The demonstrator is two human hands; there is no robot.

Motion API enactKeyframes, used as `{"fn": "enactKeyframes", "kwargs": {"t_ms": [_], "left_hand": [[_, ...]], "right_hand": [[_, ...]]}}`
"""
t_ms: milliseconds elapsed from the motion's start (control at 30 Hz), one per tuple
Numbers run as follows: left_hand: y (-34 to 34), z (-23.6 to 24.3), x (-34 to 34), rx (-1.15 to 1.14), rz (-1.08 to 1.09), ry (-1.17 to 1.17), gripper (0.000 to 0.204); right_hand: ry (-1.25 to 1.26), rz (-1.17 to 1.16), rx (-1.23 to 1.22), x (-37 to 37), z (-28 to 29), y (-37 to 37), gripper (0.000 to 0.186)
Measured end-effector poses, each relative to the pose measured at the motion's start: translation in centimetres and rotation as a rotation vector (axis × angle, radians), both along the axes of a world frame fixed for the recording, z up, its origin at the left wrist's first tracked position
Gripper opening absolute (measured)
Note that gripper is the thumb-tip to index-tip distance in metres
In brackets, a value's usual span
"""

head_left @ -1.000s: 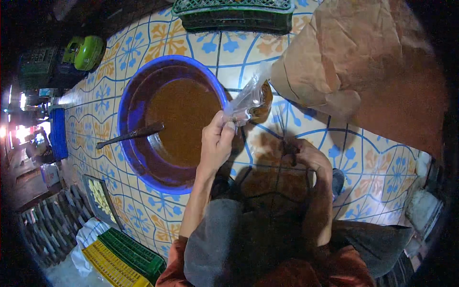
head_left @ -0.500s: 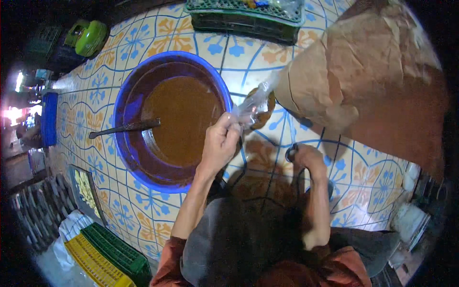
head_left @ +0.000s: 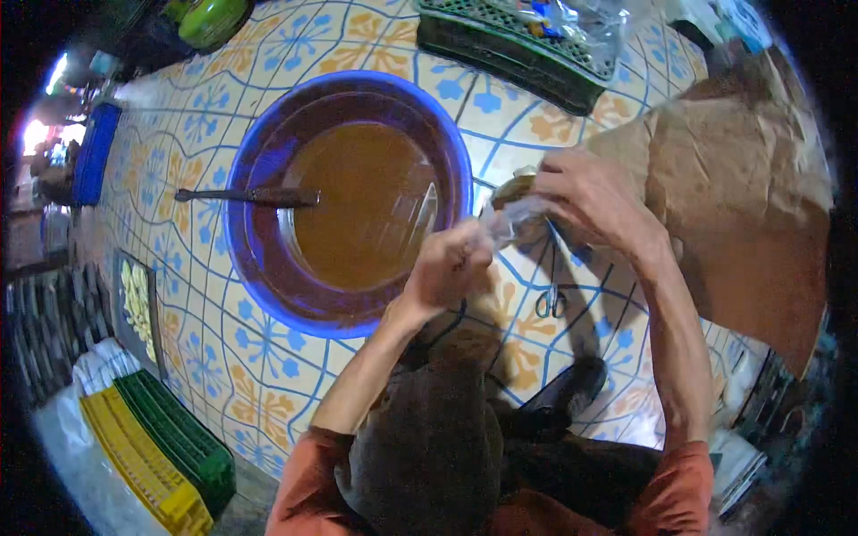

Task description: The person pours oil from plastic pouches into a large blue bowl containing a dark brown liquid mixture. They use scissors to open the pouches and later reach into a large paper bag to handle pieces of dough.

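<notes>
My left hand (head_left: 451,263) is closed on one end of a crumpled clear plastic bag (head_left: 508,223), just off the right rim of a blue basin (head_left: 462,183). At the bag's other end my right hand (head_left: 585,196) has its fingers bent together on the plastic. A round brownish thing (head_left: 514,189) shows partly behind the bag; its kind is unclear. Scissors (head_left: 551,299) with dark handles lie on the tiles below my right hand. Brown liquid (head_left: 357,205) fills the basin's bottom, and a dark long-handled utensil (head_left: 250,195) rests across its left rim.
A large sheet of brown paper (head_left: 742,188) spreads at the right. Beyond the basin stands a dark green crate (head_left: 509,54) holding plastic packaging. Yellow (head_left: 134,447) and green crates (head_left: 174,438) stand at the lower left, near a tray of pale pieces (head_left: 137,299).
My right hand has let go of the scissors, which now lie on the floor, and has risen to the plastic bag. The view has shifted, and my left hand still grips the bag.
</notes>
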State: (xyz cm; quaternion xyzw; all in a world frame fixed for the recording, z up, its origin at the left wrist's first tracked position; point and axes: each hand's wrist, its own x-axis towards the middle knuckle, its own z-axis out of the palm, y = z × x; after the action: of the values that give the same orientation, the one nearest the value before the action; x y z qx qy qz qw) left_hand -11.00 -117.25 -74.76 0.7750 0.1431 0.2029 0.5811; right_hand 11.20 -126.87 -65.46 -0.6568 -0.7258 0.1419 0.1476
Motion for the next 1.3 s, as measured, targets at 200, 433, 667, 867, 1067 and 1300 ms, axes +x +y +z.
{"fn": "enactKeyframes", "kwargs": {"t_ms": [200,433,667,867,1067,1300], "left_hand": [[-3.5,-1.9,-4.8,0.336,-0.479,0.402,0.022],[-5.6,-4.2,-3.6,0.13,-0.062,0.353,0.077],[-5.0,-4.5,2.1,-0.03,0.148,0.388,0.109],[-5.0,-6.0,5.6,-0.684,0.032,-0.22,0.11],[-6.2,-5.7,3.9,-0.824,0.008,-0.218,0.092],[-7.9,-5.3,0.8,-1.108,-0.13,-0.242,0.073]], "right_hand": [[0.038,-0.047,0.028,0.4,-2.0,-2.2,0.011],[0.005,-0.083,0.132,-0.3,-1.0,-3.4,0.017],[0.125,-0.317,0.003,-3.6,4.4,-1.9,0.006],[-0.036,-0.235,-0.156,-7.0,11.3,2.5,0.005],[-0.195,-0.051,-0.318,-7.5,9.5,9.2,0.021],[-0.221,0.176,-0.447,-8.1,4.0,14.0,0.02]]}}
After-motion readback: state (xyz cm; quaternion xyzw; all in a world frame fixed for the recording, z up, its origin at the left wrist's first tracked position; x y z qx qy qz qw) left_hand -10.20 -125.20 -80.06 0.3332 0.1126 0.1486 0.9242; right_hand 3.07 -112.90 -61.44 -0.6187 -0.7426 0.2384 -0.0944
